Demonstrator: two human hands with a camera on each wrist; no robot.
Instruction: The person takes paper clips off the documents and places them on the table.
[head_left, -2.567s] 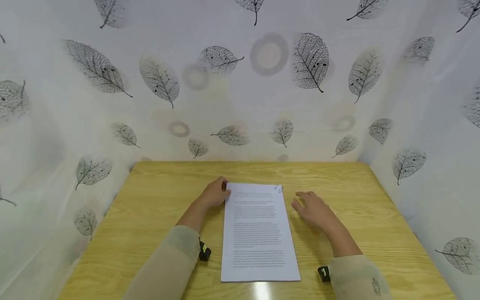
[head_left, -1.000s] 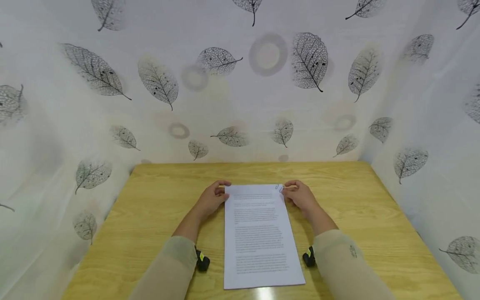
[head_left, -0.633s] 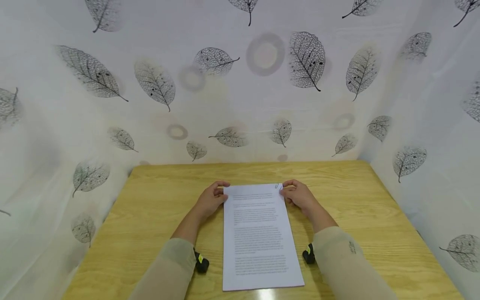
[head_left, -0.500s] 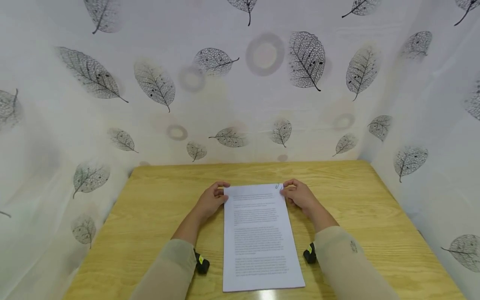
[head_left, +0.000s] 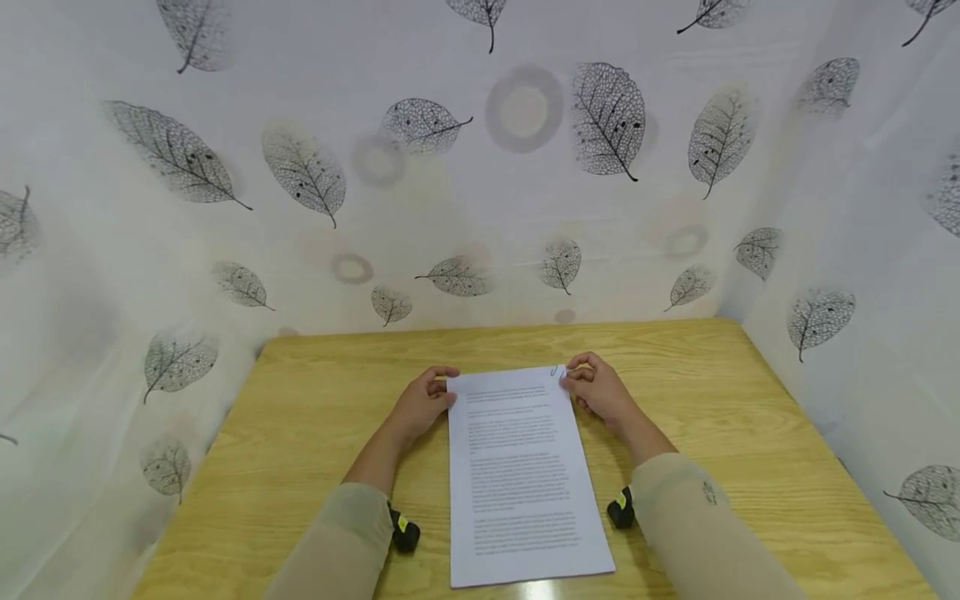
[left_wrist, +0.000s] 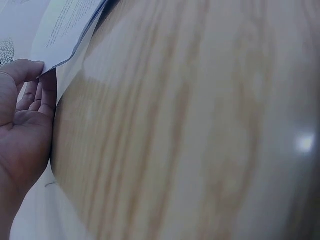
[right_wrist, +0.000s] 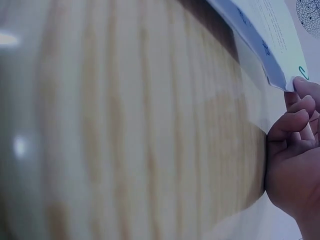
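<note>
A stack of printed white paper (head_left: 517, 483) lies in the middle of the table, its long side running away from me. At its far left corner my left hand (head_left: 417, 407) pinches the sheets; the left wrist view shows the thumb on top and fingers beneath. My right hand (head_left: 606, 395) pinches the far right corner, where the paper lifts a little off the wood in the right wrist view. Next to that thumb sits a small paper clip (head_left: 554, 371), looking green in the right wrist view. Whatever lies under the right thumb is hidden.
The light wood table (head_left: 315, 433) extends on both sides of the paper. A white curtain (head_left: 480, 192) printed with leaves encloses its back and sides. Each wrist carries a small black camera, such as the left wrist camera (head_left: 406, 533).
My right hand has come in from the right and taken hold of the paper's far right corner. Two clips showed there earlier; one shows now. The left hand keeps its corner.
</note>
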